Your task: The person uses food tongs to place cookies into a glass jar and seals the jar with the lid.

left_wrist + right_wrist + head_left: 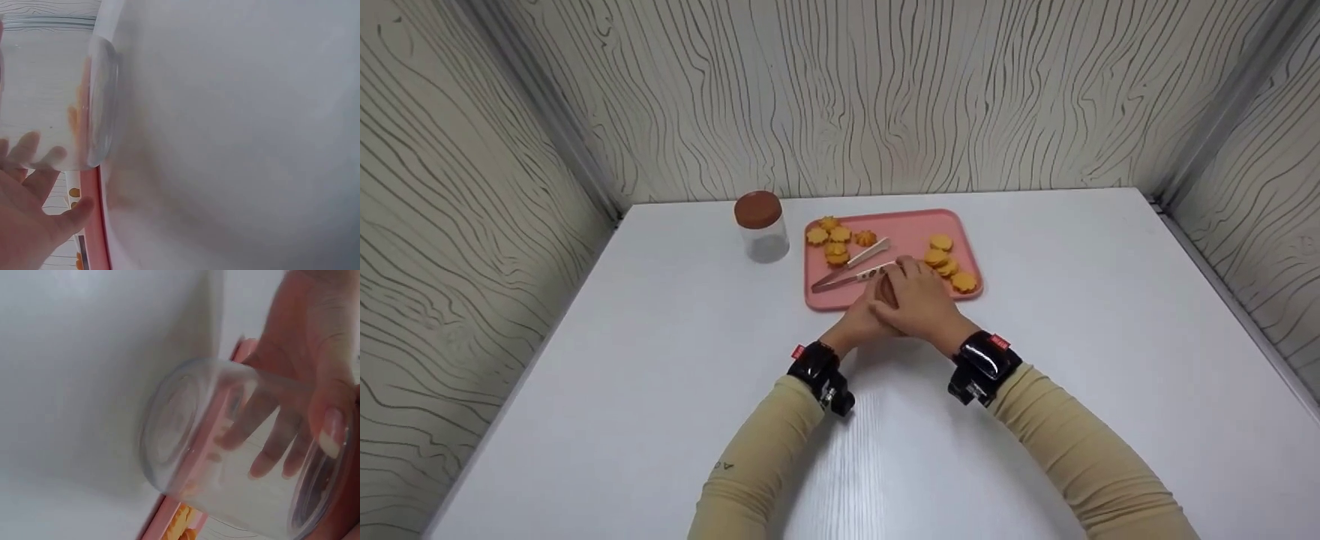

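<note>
Both hands meet over the front edge of a pink tray. My left hand grips a clear jar round its body, the thumb on one side and fingers showing through the wall from the other. The jar is tilted, its base turned toward the person. My right hand curls over its brown lid, which peeks out between the hands in the head view. No contents show inside this jar. Just beyond the fingers, tongs with pale tips lie spread on the tray.
Flower-shaped yellow cookies are grouped on the tray's left, and several rounder cookies lie along its right. A second clear jar with a brown lid stands left of the tray. Patterned panels enclose the white table.
</note>
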### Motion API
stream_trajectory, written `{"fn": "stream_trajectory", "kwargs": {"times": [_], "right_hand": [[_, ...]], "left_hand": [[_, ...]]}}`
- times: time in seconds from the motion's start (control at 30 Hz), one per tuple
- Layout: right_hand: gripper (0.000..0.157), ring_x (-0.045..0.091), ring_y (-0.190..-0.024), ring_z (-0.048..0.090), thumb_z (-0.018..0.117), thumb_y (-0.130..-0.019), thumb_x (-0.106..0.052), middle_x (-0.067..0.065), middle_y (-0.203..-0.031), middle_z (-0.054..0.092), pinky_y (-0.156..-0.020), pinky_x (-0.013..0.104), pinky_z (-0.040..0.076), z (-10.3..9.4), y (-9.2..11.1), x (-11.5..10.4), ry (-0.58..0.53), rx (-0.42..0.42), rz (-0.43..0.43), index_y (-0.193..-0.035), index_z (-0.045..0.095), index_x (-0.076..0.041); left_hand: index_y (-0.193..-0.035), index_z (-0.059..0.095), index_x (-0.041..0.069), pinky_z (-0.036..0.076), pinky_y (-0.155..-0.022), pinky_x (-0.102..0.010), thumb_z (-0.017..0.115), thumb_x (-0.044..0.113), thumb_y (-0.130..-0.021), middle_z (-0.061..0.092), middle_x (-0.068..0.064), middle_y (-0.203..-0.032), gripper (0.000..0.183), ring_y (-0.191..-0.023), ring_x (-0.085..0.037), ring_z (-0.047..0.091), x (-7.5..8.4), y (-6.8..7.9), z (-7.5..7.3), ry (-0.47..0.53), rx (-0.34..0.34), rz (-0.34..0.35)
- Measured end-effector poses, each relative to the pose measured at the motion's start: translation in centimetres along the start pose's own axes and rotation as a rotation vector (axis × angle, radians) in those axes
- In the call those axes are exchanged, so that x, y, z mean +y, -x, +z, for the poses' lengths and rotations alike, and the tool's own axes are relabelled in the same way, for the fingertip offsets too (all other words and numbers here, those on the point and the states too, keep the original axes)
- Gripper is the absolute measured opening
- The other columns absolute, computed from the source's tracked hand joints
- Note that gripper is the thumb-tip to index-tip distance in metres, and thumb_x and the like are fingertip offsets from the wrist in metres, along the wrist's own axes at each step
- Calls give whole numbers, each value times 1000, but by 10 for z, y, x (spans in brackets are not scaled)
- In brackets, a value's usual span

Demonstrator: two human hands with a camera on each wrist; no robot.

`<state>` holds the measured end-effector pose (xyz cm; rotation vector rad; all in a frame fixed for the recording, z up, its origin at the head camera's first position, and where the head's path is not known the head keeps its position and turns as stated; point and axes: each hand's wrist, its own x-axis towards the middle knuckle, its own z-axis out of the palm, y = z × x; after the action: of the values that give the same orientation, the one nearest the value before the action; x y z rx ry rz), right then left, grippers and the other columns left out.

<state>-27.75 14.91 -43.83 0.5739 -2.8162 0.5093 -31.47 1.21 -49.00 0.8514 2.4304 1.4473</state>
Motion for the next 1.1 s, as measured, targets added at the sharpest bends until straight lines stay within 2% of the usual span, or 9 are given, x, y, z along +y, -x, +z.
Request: {"fn": "stream_trajectory", "kwargs": {"times": [0.13, 0.23, 0.33, 0.47, 0.63, 0.87, 1.0, 1.1], "right_hand": [[53, 44, -118, 45, 60, -91, -48, 24, -129, 48, -94, 59, 39, 2, 4, -1, 48, 9, 21, -126, 58, -8], [55, 44, -117, 44, 60, -89, -56, 25, -131, 45, -89, 60, 40, 3, 6, -2, 70, 3, 65, -127, 60, -16], [58, 43, -114, 45, 59, -88, -59, 27, -130, 45, -85, 60, 43, 3, 6, -2, 87, -9, 75, -130, 60, -18], [56, 42, -109, 47, 61, -90, -53, 27, -126, 47, -80, 57, 48, 0, 4, -1, 88, -15, 15, -132, 60, -16], [51, 39, -108, 48, 62, -91, -45, 24, -125, 49, -81, 52, 50, -7, 4, 3, 99, -48, -59, -133, 60, -16], [50, 35, -104, 48, 63, -86, -38, 20, -120, 51, -79, 50, 51, -11, 1, 6, 64, -89, -112, -131, 60, -16], [48, 35, -107, 46, 64, -82, -33, 18, -119, 50, -86, 51, 47, -10, 1, 11, 33, -92, -164, -127, 60, -15], [45, 37, -114, 45, 61, -80, -30, 17, -121, 50, -95, 55, 40, -10, 0, 14, 20, -94, -216, -122, 61, -15]], "left_hand": [[-151, 19, 7, 27, -113, -32, 84, 17, -74, 30, -10, -153, 101, -138, -20, 33, -1, 1, 1, 1, -3, 6], [-149, 21, 8, 31, -110, -32, 84, 14, -74, 32, -11, -152, 99, -135, -20, 35, -2, 2, 2, 43, -4, -5], [-147, 22, 7, 34, -108, -31, 83, 11, -74, 35, -12, -149, 96, -132, -20, 39, -3, 3, 2, 74, -1, -12], [-148, 23, 6, 37, -105, -28, 81, 8, -75, 39, -10, -147, 93, -129, -17, 42, -2, 3, 0, 110, -16, 19], [-149, 22, 5, 39, -103, -26, 79, 4, -76, 40, -9, -147, 93, -127, -16, 45, -1, 2, -1, 171, -53, 52], [-149, 29, 10, 42, -99, -26, 80, 7, -76, 46, -5, -141, 89, -121, -14, 48, -1, 4, -4, 155, -58, 41], [-148, 26, 8, 41, -102, -28, 80, 7, -77, 44, -8, -142, 90, -123, -16, 47, -2, 4, -4, 183, -61, 67], [-150, 25, 8, 36, -106, -28, 78, 9, -78, 40, -7, -146, 90, -126, -15, 43, -4, 3, -4, 160, -67, 86]]}}
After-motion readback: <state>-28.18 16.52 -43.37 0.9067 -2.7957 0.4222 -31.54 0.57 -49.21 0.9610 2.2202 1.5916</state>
